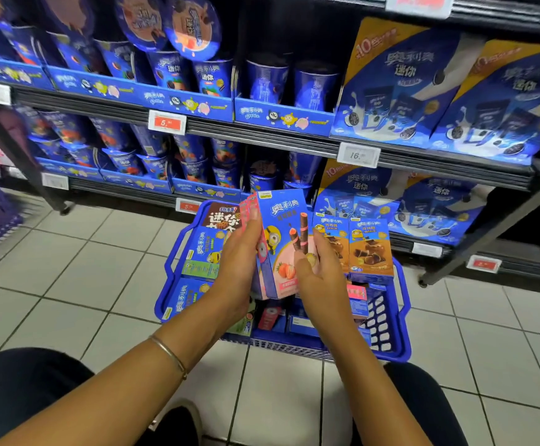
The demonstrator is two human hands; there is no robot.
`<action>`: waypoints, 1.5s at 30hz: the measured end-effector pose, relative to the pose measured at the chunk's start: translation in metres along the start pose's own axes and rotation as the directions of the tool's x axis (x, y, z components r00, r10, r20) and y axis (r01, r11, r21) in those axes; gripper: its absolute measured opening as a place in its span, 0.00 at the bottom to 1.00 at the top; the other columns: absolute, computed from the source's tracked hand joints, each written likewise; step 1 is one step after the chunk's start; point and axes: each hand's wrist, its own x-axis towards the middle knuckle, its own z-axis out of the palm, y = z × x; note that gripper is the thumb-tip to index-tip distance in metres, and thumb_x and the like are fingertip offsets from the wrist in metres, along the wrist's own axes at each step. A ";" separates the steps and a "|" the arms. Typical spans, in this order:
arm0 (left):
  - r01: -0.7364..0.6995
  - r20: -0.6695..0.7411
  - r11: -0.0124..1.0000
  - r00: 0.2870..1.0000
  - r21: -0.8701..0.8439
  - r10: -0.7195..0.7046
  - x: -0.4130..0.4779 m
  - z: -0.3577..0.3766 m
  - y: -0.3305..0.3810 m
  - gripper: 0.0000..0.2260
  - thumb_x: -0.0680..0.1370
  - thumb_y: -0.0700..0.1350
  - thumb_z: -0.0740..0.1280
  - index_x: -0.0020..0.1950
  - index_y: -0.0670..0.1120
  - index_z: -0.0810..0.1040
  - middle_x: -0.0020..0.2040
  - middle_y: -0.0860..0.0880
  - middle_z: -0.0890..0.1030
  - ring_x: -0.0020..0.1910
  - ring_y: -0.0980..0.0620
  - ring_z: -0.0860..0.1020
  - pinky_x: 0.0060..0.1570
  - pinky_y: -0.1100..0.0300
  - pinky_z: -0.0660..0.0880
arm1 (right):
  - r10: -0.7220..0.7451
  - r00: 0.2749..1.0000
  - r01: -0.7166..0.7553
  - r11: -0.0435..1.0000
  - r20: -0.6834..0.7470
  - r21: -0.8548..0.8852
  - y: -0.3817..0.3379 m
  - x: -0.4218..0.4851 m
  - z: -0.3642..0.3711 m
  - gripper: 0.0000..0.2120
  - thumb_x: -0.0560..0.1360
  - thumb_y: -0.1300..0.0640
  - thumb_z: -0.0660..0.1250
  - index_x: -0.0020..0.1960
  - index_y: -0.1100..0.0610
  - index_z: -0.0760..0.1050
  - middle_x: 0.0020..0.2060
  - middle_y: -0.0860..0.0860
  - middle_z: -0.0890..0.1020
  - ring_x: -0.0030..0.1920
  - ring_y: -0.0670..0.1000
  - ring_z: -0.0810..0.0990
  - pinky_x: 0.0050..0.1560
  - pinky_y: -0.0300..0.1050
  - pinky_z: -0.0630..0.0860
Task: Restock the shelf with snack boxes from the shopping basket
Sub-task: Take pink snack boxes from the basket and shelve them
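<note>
Restocking scene, head view. The shelf (262, 141) is running across the upper field, its tiers carrying blue cookie tubs at left and large blue cartons at right. Below it, the blue shopping basket (402, 317) is sitting on the tiled floor, holding more boxes lying flat at left and two brown chocolate boxes (370, 249) standing upright at its far right. Over the basket, a small stack of strawberry snack boxes (281, 220) is being held upright, not yet on any tier. The left hand (239, 255) is gripping the stack's left side with fingers lying up along the pink edges; the right hand (322, 275) is gripping the front and right edge with fingers curled. A thin bangle (170, 352) is circling the left wrist.

Likely hazard: the stack is being held by side pressure alone, so any loosening could let the boxes fan apart and fall back into the basket. The tiers look crowded, so pushing the stack in could topple neighbouring tubs.
</note>
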 end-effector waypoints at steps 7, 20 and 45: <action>-0.116 -0.026 0.993 0.993 -0.009 0.116 0.008 -0.009 -0.002 0.16 0.79 0.46 0.75 0.65 0.45 0.79 0.55 0.42 0.88 0.52 0.41 0.88 0.50 0.43 0.85 | -0.026 0.999 0.031 0.987 -0.038 0.156 -0.007 0.001 0.008 0.11 0.83 0.50 0.62 0.63 0.42 0.76 0.53 0.36 0.81 0.55 0.41 0.81 0.52 0.40 0.80; -0.108 -0.069 0.983 0.993 -0.149 0.099 0.029 -0.024 0.028 0.12 0.83 0.48 0.69 0.62 0.42 0.82 0.55 0.39 0.87 0.51 0.39 0.86 0.54 0.39 0.83 | 0.342 0.928 -0.328 0.938 0.148 -0.108 0.059 0.003 0.023 0.17 0.74 0.42 0.74 0.56 0.45 0.71 0.53 0.47 0.80 0.54 0.47 0.79 0.45 0.44 0.76; 0.014 -0.071 0.996 0.997 -0.086 -0.020 0.018 -0.015 0.024 0.19 0.84 0.52 0.67 0.70 0.41 0.79 0.58 0.38 0.86 0.57 0.33 0.85 0.59 0.31 0.80 | 0.322 0.880 0.042 0.679 -0.349 0.733 -0.018 0.012 -0.053 0.35 0.71 0.70 0.69 0.72 0.45 0.67 0.63 0.49 0.80 0.55 0.56 0.85 0.43 0.56 0.84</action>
